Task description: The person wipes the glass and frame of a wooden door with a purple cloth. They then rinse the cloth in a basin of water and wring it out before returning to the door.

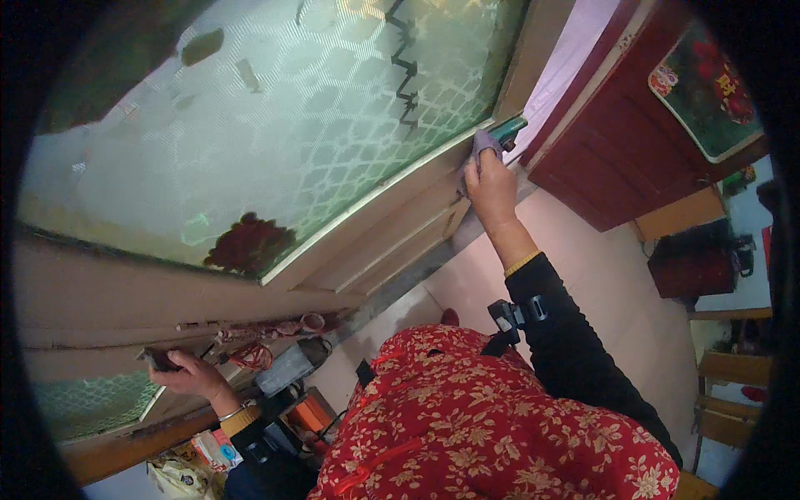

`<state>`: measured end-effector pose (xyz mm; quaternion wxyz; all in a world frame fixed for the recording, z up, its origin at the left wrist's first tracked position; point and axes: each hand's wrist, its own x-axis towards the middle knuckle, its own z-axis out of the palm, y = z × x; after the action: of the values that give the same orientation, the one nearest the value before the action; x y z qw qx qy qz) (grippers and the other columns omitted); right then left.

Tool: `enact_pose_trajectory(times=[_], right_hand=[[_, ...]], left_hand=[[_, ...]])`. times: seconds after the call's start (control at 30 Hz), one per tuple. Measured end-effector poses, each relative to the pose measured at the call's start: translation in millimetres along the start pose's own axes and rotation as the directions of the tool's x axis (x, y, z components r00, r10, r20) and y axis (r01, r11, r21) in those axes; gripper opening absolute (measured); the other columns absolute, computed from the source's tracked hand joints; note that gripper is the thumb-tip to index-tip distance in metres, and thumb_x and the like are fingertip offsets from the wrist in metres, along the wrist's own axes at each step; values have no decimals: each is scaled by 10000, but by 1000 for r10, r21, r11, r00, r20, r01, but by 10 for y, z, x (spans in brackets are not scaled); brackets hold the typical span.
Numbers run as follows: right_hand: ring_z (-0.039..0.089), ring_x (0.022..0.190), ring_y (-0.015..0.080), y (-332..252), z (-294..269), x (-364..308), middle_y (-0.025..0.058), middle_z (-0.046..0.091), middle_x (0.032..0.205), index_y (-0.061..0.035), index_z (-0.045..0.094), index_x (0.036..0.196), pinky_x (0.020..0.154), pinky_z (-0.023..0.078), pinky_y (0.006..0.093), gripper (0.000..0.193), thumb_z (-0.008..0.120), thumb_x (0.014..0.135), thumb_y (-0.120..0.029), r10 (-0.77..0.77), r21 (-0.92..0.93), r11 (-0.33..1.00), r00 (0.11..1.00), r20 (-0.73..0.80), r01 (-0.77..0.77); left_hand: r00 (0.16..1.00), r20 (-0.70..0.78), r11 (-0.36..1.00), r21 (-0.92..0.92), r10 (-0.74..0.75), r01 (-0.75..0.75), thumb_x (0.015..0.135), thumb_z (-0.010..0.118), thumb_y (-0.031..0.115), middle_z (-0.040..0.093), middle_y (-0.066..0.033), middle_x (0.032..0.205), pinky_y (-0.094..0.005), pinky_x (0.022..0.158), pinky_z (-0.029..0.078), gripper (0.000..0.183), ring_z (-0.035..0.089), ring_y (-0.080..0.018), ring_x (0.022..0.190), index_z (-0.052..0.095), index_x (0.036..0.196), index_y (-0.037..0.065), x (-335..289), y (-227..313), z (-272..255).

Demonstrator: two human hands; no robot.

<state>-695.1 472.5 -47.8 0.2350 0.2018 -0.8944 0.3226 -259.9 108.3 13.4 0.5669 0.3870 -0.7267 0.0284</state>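
Note:
My right hand (493,187) is closed on a greyish-purple cloth (486,143) and presses it against the green door handle (510,128) at the edge of the glazed door (333,125). Part of the cloth hangs down by the door's edge below my fingers. Far to the left, my left hand (196,377) is closed round a small dark block-like thing (162,360) beside a patterned lower pane (100,400); its exact kind does not show. Patterned glass with a dark red flower decoration (250,243) fills the upper door.
A dark red door (617,125) stands at the right, with a brown box (683,212) and a dark red case (696,262) near it. Wooden shelves (733,371) line the right side. A grey box (287,367) and an orange carton (310,412) stand near my left arm.

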Motion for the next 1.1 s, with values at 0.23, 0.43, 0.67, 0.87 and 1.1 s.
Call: enact_pose_trajectory(times=[0.23, 0.43, 0.67, 0.87, 1.1], right_hand=[[648, 674, 360, 16, 17, 180, 171, 647, 740, -73, 572, 1003, 583, 520, 466, 188, 614, 868, -198, -55, -80, 996, 996, -76, 49], [624, 598, 365, -130, 44, 70, 180, 625, 704, -34, 600, 1127, 544, 500, 456, 290, 622, 862, -149, -178, -75, 982, 981, -71, 173], [597, 562, 352, -497, 151, -257, 151, 584, 653, 16, 583, 1109, 533, 488, 439, 340, 675, 793, -72, -281, 132, 951, 960, -14, 280], [580, 567, 324, -931, 163, -538, 137, 552, 642, 31, 580, 1057, 532, 477, 430, 313, 676, 787, -96, -445, 216, 881, 892, 81, 420], [636, 780, 336, -486, 53, -218, 126, 619, 846, -72, 585, 1045, 697, 513, 452, 257, 638, 805, -148, -509, 288, 840, 852, 125, 459]], left_hand=[[990, 25, 984, -103, -142, 144, 950, 540, 293, 546, -241, 1036, -433, 775, 480, 467, 534, -329, 852, 409, 1215, -68, -21, -20, -23], [998, -38, 997, 50, -58, 60, 947, 535, 277, 541, -237, 991, -444, 761, 473, 453, 522, -331, 811, 394, 1201, -71, -29, -59, -27], [996, 14, 997, 6, -83, 82, 958, 527, 327, 545, -297, 1090, -486, 787, 491, 510, 577, -395, 911, 372, 1219, -82, -39, -78, -55], [998, -6, 998, 19, -60, 60, 936, 529, 240, 546, -213, 979, -440, 724, 491, 398, 549, -316, 806, 399, 1158, -64, -24, -75, -21], [992, 49, 991, -65, -117, 120, 934, 537, 237, 550, -195, 980, -430, 728, 491, 377, 555, -292, 804, 422, 1158, -45, -9, 31, -50]])
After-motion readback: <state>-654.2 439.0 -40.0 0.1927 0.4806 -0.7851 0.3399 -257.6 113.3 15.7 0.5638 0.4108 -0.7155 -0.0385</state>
